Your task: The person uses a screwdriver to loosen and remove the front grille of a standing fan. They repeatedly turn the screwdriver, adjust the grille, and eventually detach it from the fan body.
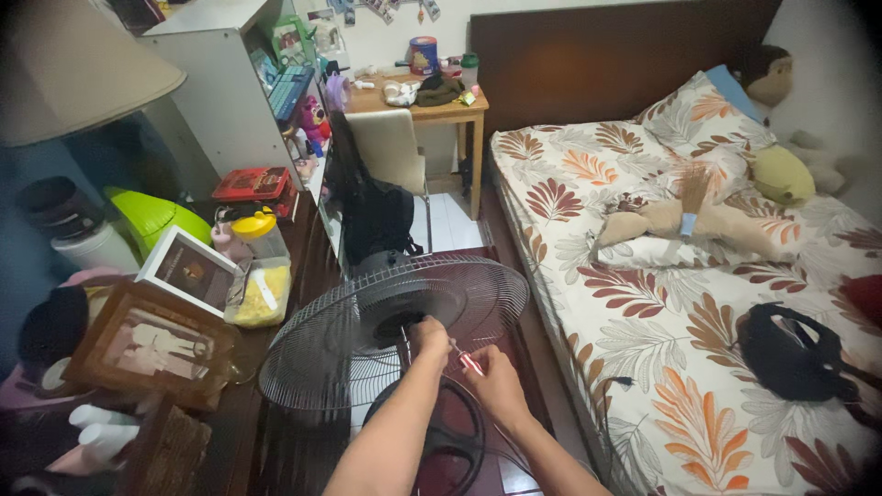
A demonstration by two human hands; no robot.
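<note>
A standing fan's round wire grille (367, 340) tilts below me, with its dark motor hub (401, 323) in the middle. My left hand (429, 336) rests against the hub, fingers curled on it. My right hand (493, 378) is closed around a thin tool with a pink-red handle (469, 363), its tip pointed toward the hub. The fan's dark round base (447, 441) lies under my forearms.
A bed with a leaf-patterned sheet (680, 340) fills the right, with a black bag (790, 354) and plush toys on it. On the left a dark table holds picture frames (152, 344) and a plastic container (259, 276). A chair (390, 152) and wooden desk (432, 106) stand behind.
</note>
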